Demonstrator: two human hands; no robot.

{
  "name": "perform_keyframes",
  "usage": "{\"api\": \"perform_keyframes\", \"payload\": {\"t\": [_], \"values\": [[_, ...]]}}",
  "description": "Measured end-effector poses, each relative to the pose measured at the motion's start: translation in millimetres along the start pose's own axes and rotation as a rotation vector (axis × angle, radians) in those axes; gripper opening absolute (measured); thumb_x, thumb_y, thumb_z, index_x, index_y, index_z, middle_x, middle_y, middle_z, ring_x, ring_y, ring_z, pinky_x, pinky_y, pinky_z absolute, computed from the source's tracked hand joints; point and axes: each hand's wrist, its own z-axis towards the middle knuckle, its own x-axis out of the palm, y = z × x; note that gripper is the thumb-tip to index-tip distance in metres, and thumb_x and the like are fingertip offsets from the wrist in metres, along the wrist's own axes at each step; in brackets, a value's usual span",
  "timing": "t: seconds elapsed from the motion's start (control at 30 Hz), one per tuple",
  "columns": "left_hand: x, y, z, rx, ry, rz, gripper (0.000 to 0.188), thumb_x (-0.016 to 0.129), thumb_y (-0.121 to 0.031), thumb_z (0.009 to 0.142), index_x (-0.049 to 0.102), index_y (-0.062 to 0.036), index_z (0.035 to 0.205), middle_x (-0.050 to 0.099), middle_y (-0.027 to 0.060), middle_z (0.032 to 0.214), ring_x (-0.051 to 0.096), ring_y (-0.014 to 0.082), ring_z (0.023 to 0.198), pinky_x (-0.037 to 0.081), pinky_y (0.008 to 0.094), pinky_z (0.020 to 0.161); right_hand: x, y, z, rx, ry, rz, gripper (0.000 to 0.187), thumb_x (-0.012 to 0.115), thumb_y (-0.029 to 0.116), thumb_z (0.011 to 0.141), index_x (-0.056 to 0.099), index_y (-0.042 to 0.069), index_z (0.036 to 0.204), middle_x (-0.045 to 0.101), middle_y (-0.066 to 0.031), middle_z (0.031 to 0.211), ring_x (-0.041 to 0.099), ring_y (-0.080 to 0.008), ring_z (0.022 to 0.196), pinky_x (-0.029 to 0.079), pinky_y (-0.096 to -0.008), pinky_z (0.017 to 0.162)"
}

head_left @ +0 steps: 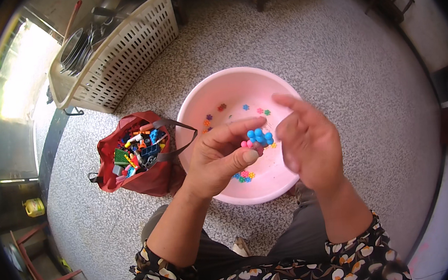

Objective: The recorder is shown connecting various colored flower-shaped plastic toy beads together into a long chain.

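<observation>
Above the pink basin (213, 79), my left hand (217, 156) pinches a small cluster of toy pieces between thumb and fingers. The cluster has a blue knobbed flower-shaped piece (259, 136) and a pink one (247, 144) beside it. To its right hovers my right hand (312, 143), a little blurred, index finger stretched out and fingers apart, with nothing visible in it. On the basin's floor lie small flower-shaped pieces in several colours, among them a group (245, 176) below my left hand and a blue piece (246, 107) toward the far side.
Left of the basin stands a red cloth bag (151, 186) full of mixed toy bricks; its dark handle loops over the basin's rim. Farther off at left is a cream slatted basket (122, 69) with pans. A wooden chair (38, 273) and a yellow container (34, 208) are at far left.
</observation>
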Motion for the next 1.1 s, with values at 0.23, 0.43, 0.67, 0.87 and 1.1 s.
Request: {"api": "perform_keyframes", "payload": {"t": [0.23, 0.43, 0.67, 0.87, 1.1], "values": [[-6.1, -2.2, 3.0, 0.033, 0.087, -0.021, 0.039, 0.059, -0.013, 0.082, 0.049, 0.0003, 0.117, 0.057, 0.0059, 0.098, 0.055, 0.0125, 0.089, 0.045, 0.0230, 0.072, -19.5, -42.2, 13.8, 0.659, -0.266, 0.764, 0.022, 0.050, 0.013, 0.087, 0.049, -0.003, 0.101, 0.052, -0.0087, 0.091, 0.054, -0.0152, 0.083, 0.048, -0.0294, 0.073], [-5.0, -4.8, 1.9, 0.070, 0.083, -0.036, 0.035, 0.059, -0.012, 0.083, 0.050, -0.0001, 0.115, 0.056, 0.0062, 0.097, 0.055, 0.0127, 0.085, 0.045, 0.0236, 0.071, -11.8, -19.2, 5.6, 0.448, -0.157, 0.562, 0.020, 0.053, 0.017, 0.087, 0.053, -0.001, 0.095, 0.056, -0.0076, 0.085, 0.059, -0.0182, 0.075, 0.051, -0.0303, 0.069], [-6.3, -1.7, 2.9, 0.043, 0.160, -0.002, 0.041, 0.056, -0.012, 0.084, 0.045, 0.0017, 0.121, 0.053, 0.0092, 0.113, 0.053, 0.0140, 0.099, 0.044, 0.0261, 0.081, -19.3, -11.2, 3.1, 0.314, -0.087, 0.291, 0.025, 0.053, 0.018, 0.087, 0.054, -0.002, 0.101, 0.058, -0.0071, 0.078, 0.061, -0.0163, 0.076, 0.051, -0.0265, 0.065], [-2.8, 0.1, 4.2, 0.074, 0.107, 0.010, 0.038, 0.048, -0.018, 0.089, 0.044, 0.0036, 0.121, 0.053, 0.0113, 0.113, 0.053, 0.0144, 0.099, 0.042, 0.0275, 0.085, -7.4, 4.5, -3.8, 0.214, -0.150, 0.196, 0.026, 0.050, 0.006, 0.086, 0.051, -0.006, 0.110, 0.060, -0.0102, 0.086, 0.059, -0.0121, 0.067, 0.049, -0.0224, 0.062], [-0.4, 0.2, 2.8, 0.046, 0.112, 0.021, 0.040, 0.056, -0.018, 0.085, 0.047, 0.0045, 0.118, 0.058, 0.0089, 0.104, 0.053, 0.0124, 0.095, 0.042, 0.0259, 0.083, -7.6, 16.1, -12.0, 0.068, -0.027, 0.039, 0.024, 0.054, 0.001, 0.083, 0.053, -0.006, 0.106, 0.061, -0.0104, 0.086, 0.059, -0.0116, 0.066, 0.049, -0.0212, 0.060]]}}
